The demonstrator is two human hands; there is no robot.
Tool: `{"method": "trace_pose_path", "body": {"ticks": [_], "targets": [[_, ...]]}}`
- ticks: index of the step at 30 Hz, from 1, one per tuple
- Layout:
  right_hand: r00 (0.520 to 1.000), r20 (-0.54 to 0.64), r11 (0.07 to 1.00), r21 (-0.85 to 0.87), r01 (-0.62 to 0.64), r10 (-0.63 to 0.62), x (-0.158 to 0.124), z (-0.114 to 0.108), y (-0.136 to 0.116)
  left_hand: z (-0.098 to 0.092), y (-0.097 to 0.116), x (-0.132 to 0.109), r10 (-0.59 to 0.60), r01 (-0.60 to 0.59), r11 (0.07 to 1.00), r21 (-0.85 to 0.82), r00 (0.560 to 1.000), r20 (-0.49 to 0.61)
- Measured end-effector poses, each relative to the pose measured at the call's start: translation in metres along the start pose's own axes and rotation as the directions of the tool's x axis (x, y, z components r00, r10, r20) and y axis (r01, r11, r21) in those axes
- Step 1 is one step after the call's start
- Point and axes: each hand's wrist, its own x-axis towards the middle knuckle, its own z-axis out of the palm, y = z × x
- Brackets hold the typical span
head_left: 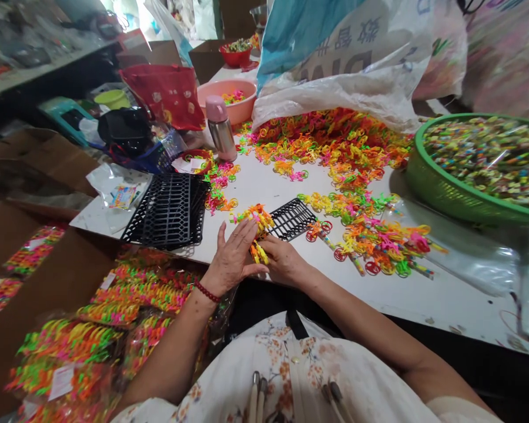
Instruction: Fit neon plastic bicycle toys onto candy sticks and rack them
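Observation:
Both hands rest at the near edge of a white table (423,294). My left hand (232,257), a red bead bracelet on its wrist, has its fingers stretched out flat against a row of small neon plastic toys (256,218) set on a black plastic grid rack (291,218). My right hand (281,258) is closed on the near end of the same rack, pinching a few yellow and orange toys (259,252). Loose neon toys lie just right of the rack (379,244), and a big heap (330,138) spreads further back.
A stack of black grid racks (170,208) sits to the left. A green basket (480,167) of wrapped pieces stands at the right, a large white plastic sack (348,64) behind the heap, a pink-capped flask (221,127) and pink bowl (242,108) at back. Cardboard boxes of bagged neon toys (114,305) stand left.

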Motion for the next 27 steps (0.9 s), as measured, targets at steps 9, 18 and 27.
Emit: {"method": "trace_pose_path", "body": {"ticks": [9,18,27], "targets": [[0.936,-0.186,0.92,0.318,-0.23,0.299,-0.013,-0.016,-0.011,-0.001,0.001,-0.001,-0.033,0.033,0.999,-0.012,0.999,0.023],[0.826,-0.305,0.88,0.129,-0.457,0.474,-0.026,-0.022,0.004,-0.005,0.014,-0.002,-0.089,0.08,0.992,-0.096,0.992,-0.09],[0.872,-0.305,0.88,-0.164,-0.445,0.384,-0.015,-0.015,0.003,-0.018,0.073,-0.025,0.078,-0.179,0.934,-0.31,0.947,-0.312]]}}
